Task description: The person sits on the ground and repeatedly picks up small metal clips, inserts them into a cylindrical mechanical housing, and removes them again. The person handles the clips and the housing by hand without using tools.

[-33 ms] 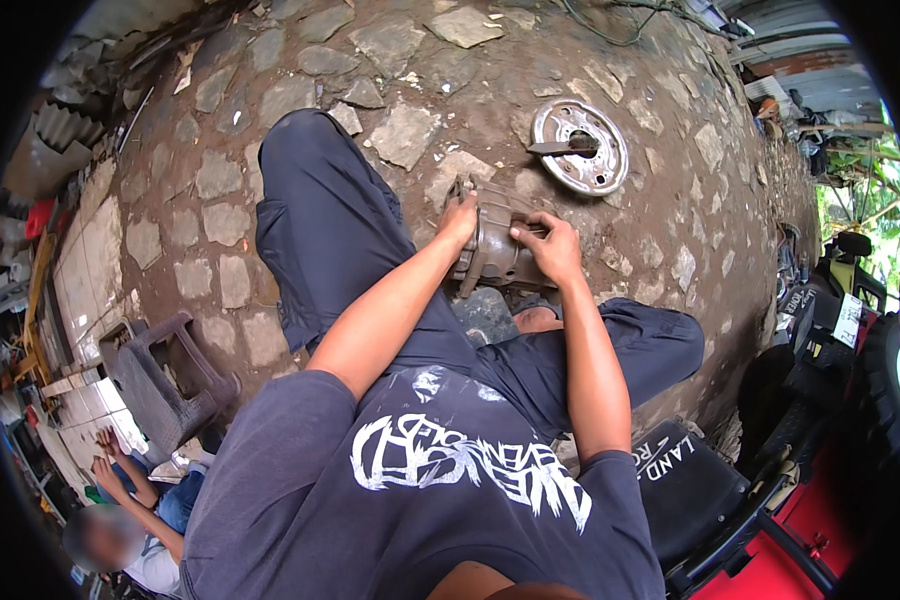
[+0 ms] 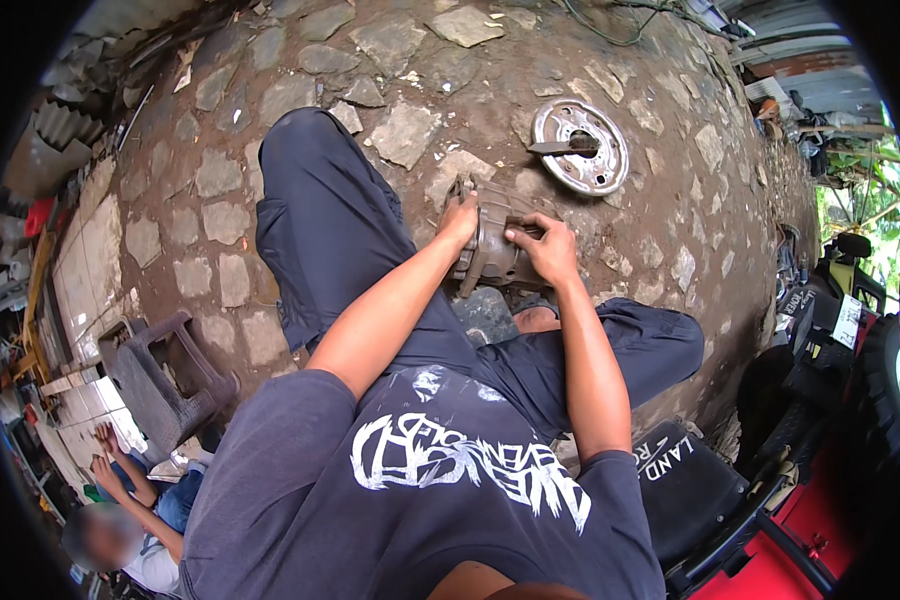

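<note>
A dirty brown-grey metal housing (image 2: 492,262), ribbed and drum-shaped, lies on the ground between my bent legs. My left hand (image 2: 458,220) is closed around the rim at its left end. On the upper side of the housing, by a dark opening, rests my right hand (image 2: 548,245) with thumb and fingertips drawn together. Whatever may be pinched there is too small to make out. Beyond my right hand lies a round silvery metal wheel disc (image 2: 610,165) with holes. A dark brush-like tool (image 2: 560,148) lies across its centre.
The ground is earth set with flat stones (image 2: 403,135). A dark plastic stool (image 2: 175,380) lies to the left, near another person's hands (image 2: 107,460). At the lower right are a black seat (image 2: 690,485) and a red vehicle body (image 2: 800,535).
My right hand has shifted slightly to the left along the housing. The left hand and the housing look the same.
</note>
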Tool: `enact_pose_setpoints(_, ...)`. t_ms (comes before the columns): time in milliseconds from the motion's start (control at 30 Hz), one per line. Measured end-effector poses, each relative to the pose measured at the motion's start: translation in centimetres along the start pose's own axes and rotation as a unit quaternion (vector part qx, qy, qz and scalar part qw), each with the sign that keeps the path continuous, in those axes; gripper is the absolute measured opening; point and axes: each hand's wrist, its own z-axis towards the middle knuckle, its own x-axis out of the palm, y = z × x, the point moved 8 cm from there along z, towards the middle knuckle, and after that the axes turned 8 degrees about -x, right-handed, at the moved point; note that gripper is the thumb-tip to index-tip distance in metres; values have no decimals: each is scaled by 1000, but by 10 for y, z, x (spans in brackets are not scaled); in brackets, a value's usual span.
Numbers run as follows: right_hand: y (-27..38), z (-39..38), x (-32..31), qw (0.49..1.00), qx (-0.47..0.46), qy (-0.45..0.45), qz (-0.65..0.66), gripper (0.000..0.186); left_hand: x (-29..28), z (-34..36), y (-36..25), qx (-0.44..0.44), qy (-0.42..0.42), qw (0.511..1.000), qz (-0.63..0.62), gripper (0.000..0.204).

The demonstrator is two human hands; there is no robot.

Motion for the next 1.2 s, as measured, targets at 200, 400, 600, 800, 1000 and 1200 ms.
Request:
enact_pose_setpoints(200,29,5,14,983,-162,-30,-78,31,-2,-40,-31,-20,-5,999,25,73)
enact_pose_setpoints(400,43,13,16,987,-150,15,-58,23,-18,-44,-42,-39,-42,995,78,75)
enact_pose_setpoints(600,48,22,19,980,-186,-13,-70,22,-19,-41,-42,-47,-27,997,59,74)
enact_pose_setpoints(800,47,21,17,984,-169,35,-41,22,-17,-60,-53,-67,-48,994,78,74)
enact_pose_setpoints(1000,48,22,21,986,-136,71,-58,22,-18,-43,-41,-50,-24,996,63,76)
enact_pose_setpoints(1200,50,21,18,987,-140,11,-77,25,-13,-47,-48,-47,-36,996,66,75)
